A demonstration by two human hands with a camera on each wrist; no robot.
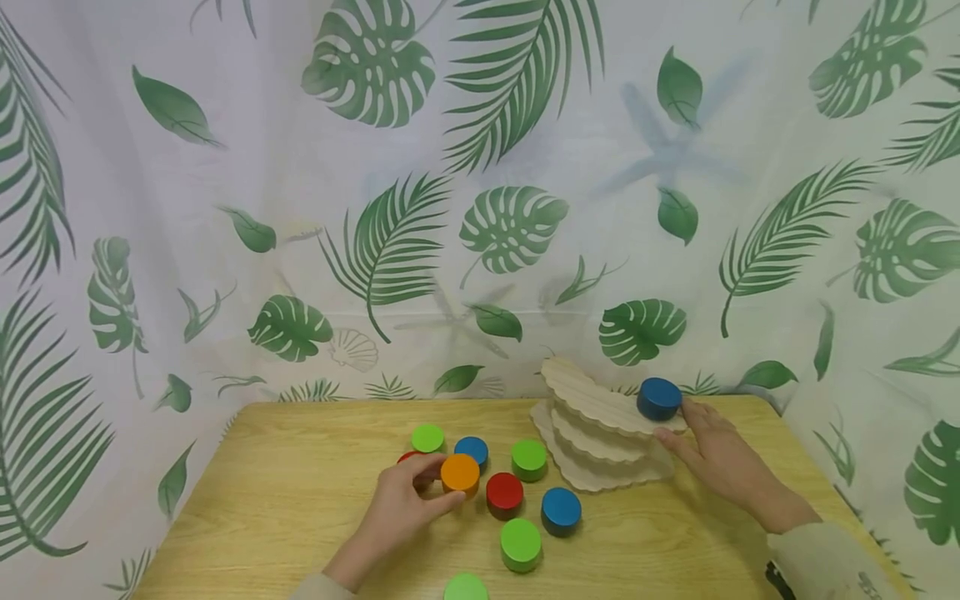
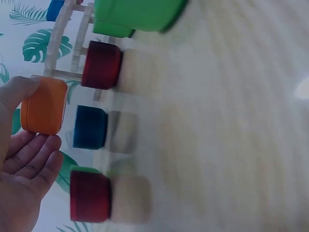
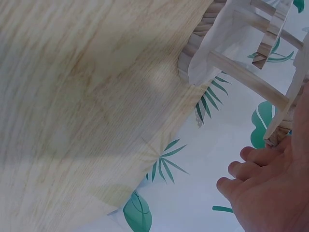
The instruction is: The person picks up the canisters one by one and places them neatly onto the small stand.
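My left hand pinches an orange round block between thumb and fingertips; the left wrist view shows the block raised off the table. My right hand is at the right end of a three-tiered wooden stand with wavy edges. Its fingers reach beside a blue round block that sits on the top tier. In the right wrist view the fingers are extended and loosely bent near the tier's end, not wrapped round anything visible; the blue block is mostly hidden there.
Several round blocks stand on the wooden table: a red one, a blue one, a green one and others. Another red block is partly behind my left hand in the head view. A leaf-patterned curtain encloses the table.
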